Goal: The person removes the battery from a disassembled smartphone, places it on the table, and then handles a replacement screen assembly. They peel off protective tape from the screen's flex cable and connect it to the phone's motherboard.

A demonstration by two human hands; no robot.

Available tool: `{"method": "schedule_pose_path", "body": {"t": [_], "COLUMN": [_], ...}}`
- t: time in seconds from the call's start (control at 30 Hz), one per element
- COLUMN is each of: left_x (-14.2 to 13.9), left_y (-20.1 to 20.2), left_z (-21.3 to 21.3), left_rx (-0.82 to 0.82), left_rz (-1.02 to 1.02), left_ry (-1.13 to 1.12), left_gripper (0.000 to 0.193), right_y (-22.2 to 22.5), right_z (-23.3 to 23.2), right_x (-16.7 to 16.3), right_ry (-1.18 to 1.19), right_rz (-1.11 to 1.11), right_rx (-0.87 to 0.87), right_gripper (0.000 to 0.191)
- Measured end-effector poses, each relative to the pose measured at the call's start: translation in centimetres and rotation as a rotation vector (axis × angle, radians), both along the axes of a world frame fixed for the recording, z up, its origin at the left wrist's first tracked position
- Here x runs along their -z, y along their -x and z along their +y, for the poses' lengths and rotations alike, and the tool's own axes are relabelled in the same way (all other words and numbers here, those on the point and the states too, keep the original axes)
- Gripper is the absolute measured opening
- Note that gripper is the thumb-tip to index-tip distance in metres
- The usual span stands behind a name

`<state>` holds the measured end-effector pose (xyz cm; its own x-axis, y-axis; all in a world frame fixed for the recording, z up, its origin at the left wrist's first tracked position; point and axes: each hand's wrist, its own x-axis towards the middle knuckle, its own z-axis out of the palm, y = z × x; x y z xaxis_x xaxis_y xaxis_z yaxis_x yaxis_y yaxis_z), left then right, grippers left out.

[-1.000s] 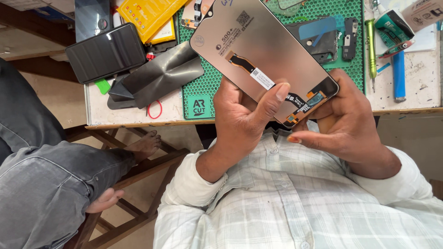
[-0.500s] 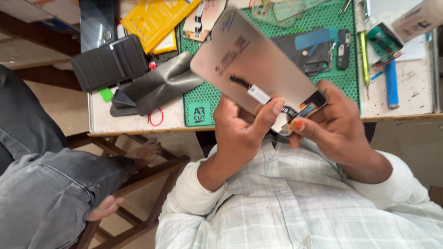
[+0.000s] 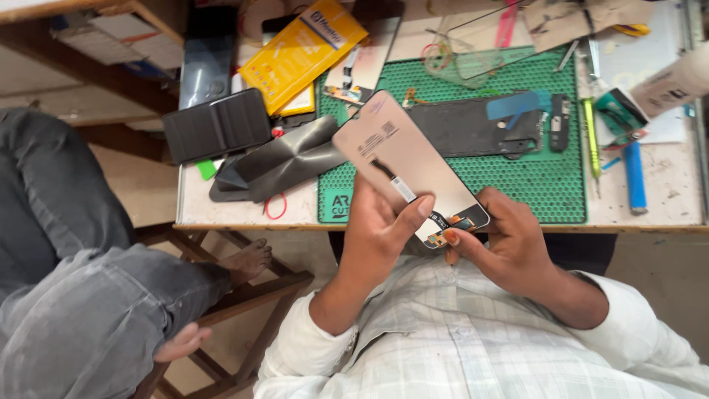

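Centre of frame, nearest: left hand (image 3: 380, 236) gripping the phone display panel (image 3: 406, 166) from beneath, thumb pressed on its back; right hand (image 3: 502, 244) pinching the lower corner by the flex connector (image 3: 443, 235). Panel raised and tilted above the table edge (image 3: 443, 226), over the lap. Risks, as judged: tearing the thin flex under thumb pressure; slipping from a corner-only pinch and cracking on the table edge. Further up: green cutting mat (image 3: 517, 177) bearing a dark phone frame (image 3: 473, 129). Upper middle: yellow packet (image 3: 303, 52), contents hidden. Left: closed black wallet-like case (image 3: 216, 124), inside unseen.
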<state>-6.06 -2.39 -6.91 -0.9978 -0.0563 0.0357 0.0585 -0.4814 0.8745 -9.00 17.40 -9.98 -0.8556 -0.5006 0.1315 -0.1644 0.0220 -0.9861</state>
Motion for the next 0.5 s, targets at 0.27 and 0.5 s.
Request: {"method": "schedule_pose_path", "body": {"t": [0.27, 0.5], "left_x": [-0.9, -2.3], "left_y": [1.9, 5.6], "left_z": [-0.4, -0.7], "left_rx": [-0.027, 0.05], "left_rz": [-0.111, -0.027], "left_ry": [0.105, 0.839], "left_gripper": [0.081, 0.105], "right_y": [-0.3, 0.0], "right_z": [-1.4, -2.5], "right_x": [1.4, 0.2], "right_ry": [-0.227, -0.28], "right_rz": [0.458, 0.613], "right_rx": [0.11, -0.079], "right_gripper": [0.035, 0.043]}}
